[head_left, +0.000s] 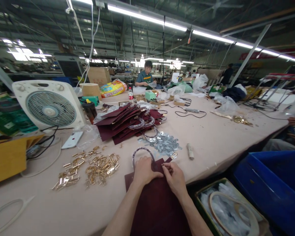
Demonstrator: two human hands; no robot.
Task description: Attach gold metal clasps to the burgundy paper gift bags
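A dark maroon bag panel [157,203] lies on the table edge in front of me. My left hand [144,170] rests closed on its top edge, pressing it down beside a plastic-wrapped curved handle [140,151]. My right hand [175,177] pinches a small metal part at the panel's top right corner, where a gold-tipped handle end [173,155] sticks out. Several gold metal clasps [98,165] are scattered on the table to the left of my hands.
A stack of maroon panels with handles [127,123] lies further back, with silver metal pieces [162,143] before it. A white fan [50,105] stands left. A blue bin [272,183] and a box of wrapped handles [231,209] sit right. A person sits at the far end.
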